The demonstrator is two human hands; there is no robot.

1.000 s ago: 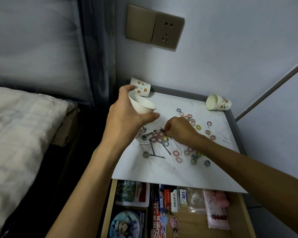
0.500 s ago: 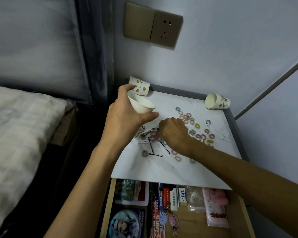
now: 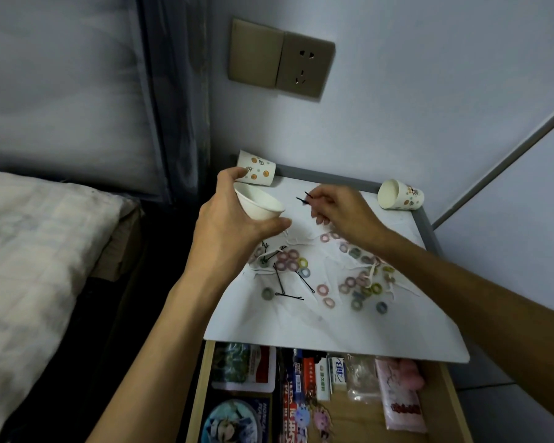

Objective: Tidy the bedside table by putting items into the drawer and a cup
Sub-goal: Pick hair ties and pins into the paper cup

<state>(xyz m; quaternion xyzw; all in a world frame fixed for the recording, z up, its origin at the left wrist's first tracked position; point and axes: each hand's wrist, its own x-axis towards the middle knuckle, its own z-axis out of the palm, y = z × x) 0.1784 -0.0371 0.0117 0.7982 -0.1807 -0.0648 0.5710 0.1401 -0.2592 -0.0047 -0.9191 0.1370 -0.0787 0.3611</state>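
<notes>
Gripping hand, head view: the left hand (image 3: 227,231) sits at mid-frame, with fingers and thumb curled round a plain white paper cup (image 3: 261,207). It holds the cup tilted above the upper left part of the table (image 3: 333,334), with the open mouth showing.
Pinching hand: the right hand (image 3: 346,215) is just right of that cup. Its thumb and fingertips are closed on a black hairpin (image 3: 302,199), whose dark end sticks out to the left, near the cup's rim but apart from it.
Table: the white top fills the middle of the frame, with a grey edge along its upper and right sides.
Loose hairpins: more hairpins (image 3: 288,296) lie on the table below the left hand, some crossing one another.
Hair ties: small pastel hair ties (image 3: 290,262) are scattered in two loose patches, one below the left hand and one under the right forearm.
Dotted cup: an orange-dotted cup (image 3: 259,169) lies on its side at the table's upper left corner, just behind the left thumb.
Cartoon cup: a cartoon-printed cup (image 3: 400,195) lies on its side at the upper right corner, its mouth facing left.
Drawer: the wooden drawer (image 3: 451,394) stands open at the bottom of the frame, holding packets and small boxes.
Surroundings: a wall socket (image 3: 304,67) is at top centre and a bed (image 3: 29,251) is at the left.
</notes>
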